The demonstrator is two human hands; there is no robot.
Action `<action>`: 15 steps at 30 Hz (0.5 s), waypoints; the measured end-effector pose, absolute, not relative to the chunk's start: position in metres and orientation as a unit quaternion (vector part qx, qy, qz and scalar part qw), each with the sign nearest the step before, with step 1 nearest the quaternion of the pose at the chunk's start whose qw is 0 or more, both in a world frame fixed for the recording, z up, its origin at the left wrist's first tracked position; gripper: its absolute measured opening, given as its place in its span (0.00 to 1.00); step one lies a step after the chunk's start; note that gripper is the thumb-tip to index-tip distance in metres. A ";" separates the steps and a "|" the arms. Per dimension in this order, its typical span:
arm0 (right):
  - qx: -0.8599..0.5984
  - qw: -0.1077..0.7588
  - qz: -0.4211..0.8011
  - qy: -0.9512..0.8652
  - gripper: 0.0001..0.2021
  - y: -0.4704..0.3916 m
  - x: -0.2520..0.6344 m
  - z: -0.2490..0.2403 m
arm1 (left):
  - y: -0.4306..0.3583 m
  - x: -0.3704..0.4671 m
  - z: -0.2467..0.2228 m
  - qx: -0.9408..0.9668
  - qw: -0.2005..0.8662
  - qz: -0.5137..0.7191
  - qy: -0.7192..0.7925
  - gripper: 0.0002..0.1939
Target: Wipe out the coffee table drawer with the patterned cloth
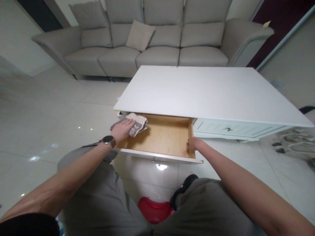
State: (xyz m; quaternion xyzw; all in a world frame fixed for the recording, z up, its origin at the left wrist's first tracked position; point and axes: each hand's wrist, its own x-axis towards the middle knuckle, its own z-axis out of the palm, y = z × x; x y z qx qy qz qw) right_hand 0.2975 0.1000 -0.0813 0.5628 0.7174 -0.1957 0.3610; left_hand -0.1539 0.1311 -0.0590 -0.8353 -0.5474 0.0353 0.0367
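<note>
A pulled-out wooden drawer [162,137] with a white front juts toward me from the white coffee table [211,91]. At its left side, my left hand [123,128], with a watch on the wrist, holds a patterned grey and cream cloth [139,126] over the side wall. The cloth hangs partly inside the drawer, and its folds hide some of that wall. On the opposite side, my right hand [193,144] is closed around the drawer's right side wall, its fingertips partly hidden. The drawer's inside shows bare pale wood.
Behind the table stands a long grey sofa [157,55] with a beige cushion [140,35]. A second, closed drawer [228,128] is to the right. Below, between my legs, is a red plastic object [155,209]. Ornate scroll-shaped items [296,141] are on the floor at right.
</note>
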 end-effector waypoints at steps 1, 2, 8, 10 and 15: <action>0.565 0.360 -0.196 0.716 0.21 0.099 0.297 -0.081 | 0.135 -0.152 -0.067 -0.852 0.025 0.060 -0.519 0.32; 0.567 0.358 -0.197 0.715 0.21 0.099 0.298 -0.081 | 0.139 -0.150 -0.076 -0.861 0.010 0.089 -0.501 0.29; 0.568 0.339 -0.202 0.722 0.23 0.096 0.301 -0.088 | 0.166 -0.143 -0.111 -0.847 -0.018 0.141 -0.512 0.22; 0.563 0.331 -0.208 0.728 0.21 0.095 0.302 -0.091 | 0.179 -0.137 -0.108 -0.844 -0.011 0.112 -0.525 0.26; 0.577 0.316 -0.220 0.721 0.21 0.094 0.305 -0.097 | 0.209 -0.118 -0.106 -0.794 -0.071 0.082 -0.598 0.28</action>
